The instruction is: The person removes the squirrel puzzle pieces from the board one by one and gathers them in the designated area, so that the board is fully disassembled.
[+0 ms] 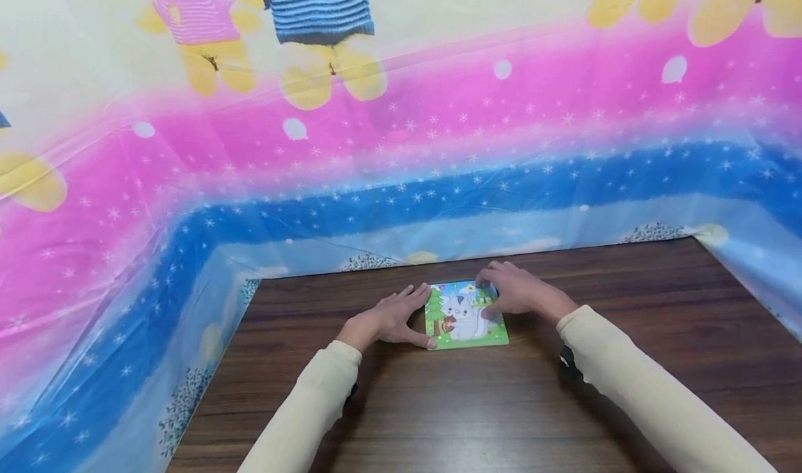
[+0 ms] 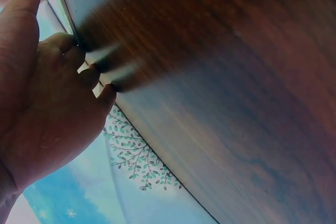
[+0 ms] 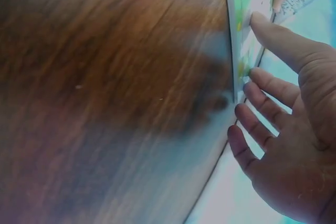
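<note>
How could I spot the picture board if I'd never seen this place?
Find the dark wooden table below the colourful cloth. Near its far edge, between the left hand and right hand, is the squarish picture board. Its white cartoon animal stands out against brown wood.

You are facing a printed drape (image 1: 532,97) that is covering the whole background and turning forward along the left and right sides of the table (image 1: 282,327). From top to bottom, you are viewing a pale cream zone, a pink band (image 1: 426,149), a deep blue band (image 1: 447,189) and a light blue lower zone. Yellow bear figures (image 1: 305,76) are filling the top, two of them wearing a pink striped sweater (image 1: 197,14) and a blue striped sweater (image 1: 322,17). White snowflakes are dotting the bands; creases are running down the left side. In the left wrist view, a leafy branch print (image 2: 139,153) is bordering the table edge. The dark wood-grain tabletop is reflecting soft light (image 1: 460,407) near its front.
</note>
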{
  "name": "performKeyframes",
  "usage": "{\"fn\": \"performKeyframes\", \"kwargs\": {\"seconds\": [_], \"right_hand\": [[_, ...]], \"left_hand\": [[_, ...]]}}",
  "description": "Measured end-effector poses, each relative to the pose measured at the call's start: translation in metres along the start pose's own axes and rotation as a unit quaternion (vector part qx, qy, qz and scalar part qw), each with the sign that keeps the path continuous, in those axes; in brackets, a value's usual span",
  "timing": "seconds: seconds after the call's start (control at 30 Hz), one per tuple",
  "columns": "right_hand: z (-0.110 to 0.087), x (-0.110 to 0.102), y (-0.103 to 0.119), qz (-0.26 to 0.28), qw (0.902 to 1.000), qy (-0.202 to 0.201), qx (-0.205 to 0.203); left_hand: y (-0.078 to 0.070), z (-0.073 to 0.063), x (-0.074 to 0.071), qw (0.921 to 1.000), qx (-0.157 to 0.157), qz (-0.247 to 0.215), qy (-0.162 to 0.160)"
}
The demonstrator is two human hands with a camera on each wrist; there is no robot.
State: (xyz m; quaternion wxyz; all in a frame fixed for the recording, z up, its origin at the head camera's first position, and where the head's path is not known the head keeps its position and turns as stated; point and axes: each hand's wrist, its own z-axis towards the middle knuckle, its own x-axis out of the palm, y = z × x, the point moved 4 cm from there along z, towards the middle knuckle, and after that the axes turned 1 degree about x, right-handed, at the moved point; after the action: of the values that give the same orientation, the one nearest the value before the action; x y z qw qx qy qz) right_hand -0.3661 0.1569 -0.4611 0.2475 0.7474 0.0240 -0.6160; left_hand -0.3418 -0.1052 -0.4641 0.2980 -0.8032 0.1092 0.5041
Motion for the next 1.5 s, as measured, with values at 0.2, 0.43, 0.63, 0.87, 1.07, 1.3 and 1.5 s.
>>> {"fn": "performKeyframes", "kwargs": {"seconds": [0.2, 0.43, 0.63, 0.87, 1.07, 1.3, 1.5], "right_hand": [[0.007, -0.007, 0.003, 0.017, 0.9991, 0.037, -0.003], [0.017, -0.013, 0.001, 0.041, 0.9958, 0.082, 0.009], [0.017, -0.012, -0.006, 0.052, 0.9949, 0.081, 0.027], [0.015, -0.008, -0.007, 0.074, 0.995, 0.065, 0.014], [0.015, -0.005, -0.008, 0.081, 0.9951, 0.057, 0.006], [0.016, -0.003, -0.007, 0.083, 0.9949, 0.058, -0.004], [0.015, -0.001, -0.01, 0.087, 0.9944, 0.059, -0.009]], "left_hand": [[-0.002, 0.002, 0.0, 1.0, 0.003, 0.003, 0.0], [-0.004, 0.002, 0.001, 1.0, 0.005, 0.004, 0.001], [-0.007, 0.004, 0.0, 1.0, 0.009, 0.003, -0.002], [-0.01, 0.002, -0.005, 0.9997, -0.008, 0.022, -0.005], [-0.018, 0.005, -0.007, 0.9996, 0.025, 0.006, -0.014], [-0.032, 0.013, -0.002, 0.9965, 0.084, -0.002, 0.004], [-0.032, 0.018, 0.004, 0.9974, 0.069, 0.002, 0.021]]}}
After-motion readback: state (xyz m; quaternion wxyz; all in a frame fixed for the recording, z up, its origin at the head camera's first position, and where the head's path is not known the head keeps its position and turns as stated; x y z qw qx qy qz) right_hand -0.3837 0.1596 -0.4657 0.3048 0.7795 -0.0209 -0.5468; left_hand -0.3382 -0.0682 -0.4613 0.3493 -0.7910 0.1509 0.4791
